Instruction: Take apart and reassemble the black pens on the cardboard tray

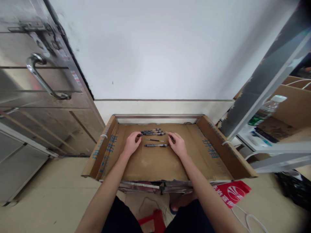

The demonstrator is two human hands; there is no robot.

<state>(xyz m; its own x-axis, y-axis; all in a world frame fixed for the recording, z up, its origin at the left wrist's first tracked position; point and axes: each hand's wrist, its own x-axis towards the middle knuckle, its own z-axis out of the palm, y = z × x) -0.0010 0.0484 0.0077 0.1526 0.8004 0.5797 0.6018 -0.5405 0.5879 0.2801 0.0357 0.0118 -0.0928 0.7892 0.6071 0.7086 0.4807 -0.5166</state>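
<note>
A short dark piece is pinched between the closed thumb and fingertips of the left grip. In the right grip, a slim dark part is held between thumb and fingers; most of it is covered by them, so its exact kind cannot be told. Between the two grips and slightly beyond them, a cluster of pens with dark ends is laid roughly side by side. A thin ink refill is placed directly between the grips, and nearer the wearer a single pen is laid crosswise, its right end just beside the right grip; whether they touch cannot be told. Beneath both grips, the bench is lined with cardboard, its raised side walls marked in blue lettering. Well to the right of the right grip, a plastic bottle is seen beside a cardboard box.
</note>
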